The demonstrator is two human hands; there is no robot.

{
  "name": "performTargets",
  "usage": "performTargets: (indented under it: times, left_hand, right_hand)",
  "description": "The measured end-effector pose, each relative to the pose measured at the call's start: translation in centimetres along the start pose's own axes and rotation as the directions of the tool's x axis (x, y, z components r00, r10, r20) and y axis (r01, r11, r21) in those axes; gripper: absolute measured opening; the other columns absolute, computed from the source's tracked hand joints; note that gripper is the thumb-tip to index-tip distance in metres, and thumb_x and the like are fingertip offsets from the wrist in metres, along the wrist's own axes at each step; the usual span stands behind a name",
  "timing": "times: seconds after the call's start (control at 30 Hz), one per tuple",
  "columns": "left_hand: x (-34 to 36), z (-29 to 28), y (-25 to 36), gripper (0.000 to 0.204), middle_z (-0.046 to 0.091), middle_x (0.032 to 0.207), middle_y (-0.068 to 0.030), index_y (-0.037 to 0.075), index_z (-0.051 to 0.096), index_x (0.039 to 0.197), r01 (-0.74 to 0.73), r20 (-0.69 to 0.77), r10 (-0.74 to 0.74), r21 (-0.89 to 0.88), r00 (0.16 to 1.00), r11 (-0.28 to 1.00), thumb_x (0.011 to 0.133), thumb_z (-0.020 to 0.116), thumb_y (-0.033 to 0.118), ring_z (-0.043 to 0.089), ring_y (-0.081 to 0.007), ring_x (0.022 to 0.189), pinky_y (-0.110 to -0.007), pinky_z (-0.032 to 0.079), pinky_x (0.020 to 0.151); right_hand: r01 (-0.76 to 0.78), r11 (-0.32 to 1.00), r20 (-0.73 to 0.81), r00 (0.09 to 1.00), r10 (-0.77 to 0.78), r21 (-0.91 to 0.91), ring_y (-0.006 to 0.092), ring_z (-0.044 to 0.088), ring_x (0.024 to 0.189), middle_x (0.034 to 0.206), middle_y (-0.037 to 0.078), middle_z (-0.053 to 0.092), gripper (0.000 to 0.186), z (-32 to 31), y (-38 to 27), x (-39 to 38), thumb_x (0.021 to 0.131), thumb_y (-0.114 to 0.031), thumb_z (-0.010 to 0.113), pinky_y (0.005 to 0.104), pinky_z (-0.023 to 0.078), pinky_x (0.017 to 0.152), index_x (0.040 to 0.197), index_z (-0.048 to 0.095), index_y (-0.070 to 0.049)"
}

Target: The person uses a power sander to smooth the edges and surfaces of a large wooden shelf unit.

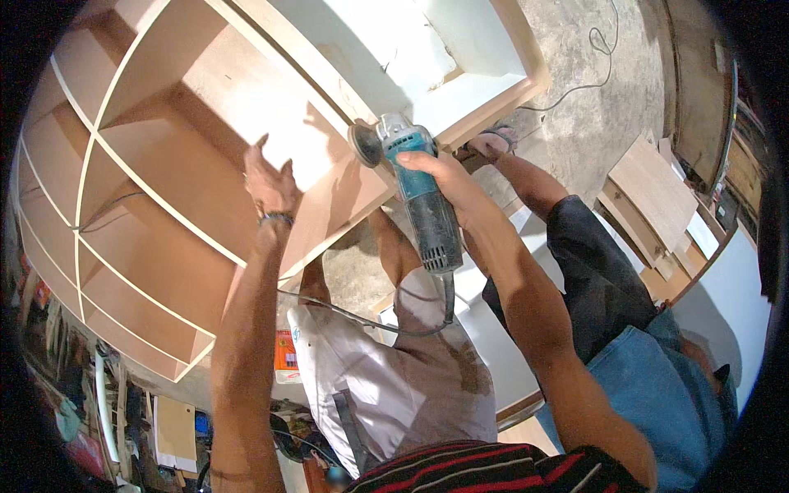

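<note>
My right hand (444,182) is wrapped round the body of a teal and black angle grinder (431,218). The grinder's round disc (366,145) points left, over the edge where a wooden cabinet and a white-lined one meet; whether it touches the wood I cannot tell. A cord hangs from the tool's lower end. My left hand (269,182), with a dark band at the wrist, is open with fingers apart and nothing in it. It hovers at the near edge of the wooden cabinet (226,255), which has several open compartments.
A white-lined cabinet (485,99) lies at the top. Close on my right is a co-worker in a blue shirt (633,386), whose hand (491,144) is near that cabinet's corner. Board offcuts (653,193) are piled at right. A thin cable (604,49) crosses the concrete floor.
</note>
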State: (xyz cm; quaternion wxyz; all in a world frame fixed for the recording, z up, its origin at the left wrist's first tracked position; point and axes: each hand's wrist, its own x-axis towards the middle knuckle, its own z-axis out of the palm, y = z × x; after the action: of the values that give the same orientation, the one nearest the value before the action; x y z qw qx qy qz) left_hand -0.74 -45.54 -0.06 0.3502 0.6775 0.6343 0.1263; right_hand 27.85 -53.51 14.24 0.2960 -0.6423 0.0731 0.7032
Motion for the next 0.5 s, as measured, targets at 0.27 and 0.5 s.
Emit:
performTargets:
  times: [0.27, 0.5]
  left_hand:
    - [-7.2, 3.1, 3.1, 0.071, 0.060, 0.142, -0.0211, 0.003, 0.054, 0.145, 0.222, 0.207, -0.179, -0.207, 0.962, 0.953, 0.080, 0.082, -0.001, 0.055, -0.0384, 0.136, -0.047, 0.044, 0.116]
    - [-6.4, 3.4, 3.4, 0.072, 0.055, 0.146, -0.0211, 0.004, 0.050, 0.149, 0.188, 0.177, -0.160, -0.154, 0.971, 0.970, 0.082, 0.078, 0.002, 0.053, -0.0388, 0.137, -0.046, 0.041, 0.119]
  right_hand:
    - [0.026, 0.999, 0.135, 0.990, -0.032, 0.045, 0.0173, 0.068, 0.064, 0.085, 0.011, 0.071, 0.044, 3.6, -4.9, 2.8, 0.091, -0.037, 0.079, 0.0323, 0.056, 0.056, 0.109, 0.066, 0.001]
    - [0.133, 0.989, 0.140, 0.980, -0.142, 0.068, 0.0223, 0.073, 0.075, 0.090, 0.016, 0.070, 0.053, 9.4, -10.3, 7.3, 0.092, -0.041, 0.078, 0.0345, 0.061, 0.063, 0.116, 0.063, 0.004]
